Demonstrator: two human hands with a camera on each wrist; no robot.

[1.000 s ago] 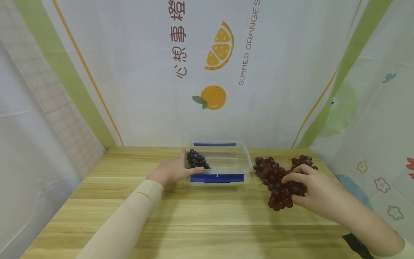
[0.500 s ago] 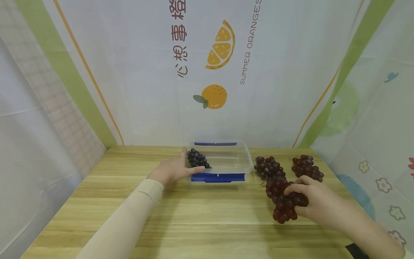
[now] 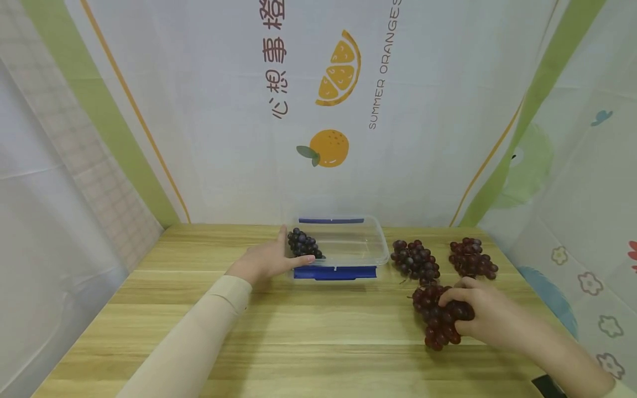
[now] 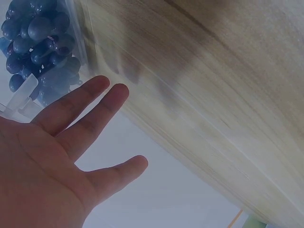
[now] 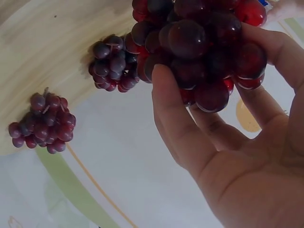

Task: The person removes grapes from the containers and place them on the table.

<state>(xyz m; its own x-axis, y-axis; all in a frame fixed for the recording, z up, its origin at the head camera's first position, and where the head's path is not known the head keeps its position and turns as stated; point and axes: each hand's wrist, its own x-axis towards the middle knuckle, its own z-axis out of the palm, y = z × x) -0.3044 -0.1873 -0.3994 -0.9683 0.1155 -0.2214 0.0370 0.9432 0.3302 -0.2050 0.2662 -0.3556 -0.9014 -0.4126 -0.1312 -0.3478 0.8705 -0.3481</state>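
Observation:
My right hand [image 3: 485,312] holds a bunch of dark red grapes [image 3: 438,320] between thumb and curled fingers, at the right of the table. In the right wrist view these grapes [image 5: 194,52] fill the top, with fingertips pressed to their sides. At the left end of a clear plastic box [image 3: 350,246] with blue clips rests my left hand [image 3: 266,258], its thumb along the near rim. The left wrist view shows the left hand [image 4: 71,137] with spread, straight fingers beside the box. Inside the box's left end lies a bunch of dark purple grapes [image 3: 303,244].
Just right of the box lies a bunch of red grapes [image 3: 414,260], with another red bunch [image 3: 471,258] further right near the table edge. A white printed curtain [image 3: 239,166] stands behind the wooden table [image 3: 298,331]. A black object [image 3: 547,385] shows at lower right.
My right hand has moved nearer and slightly right with its red grapes, away from the two bunches behind, which now show more fully. My left hand stays at the box.

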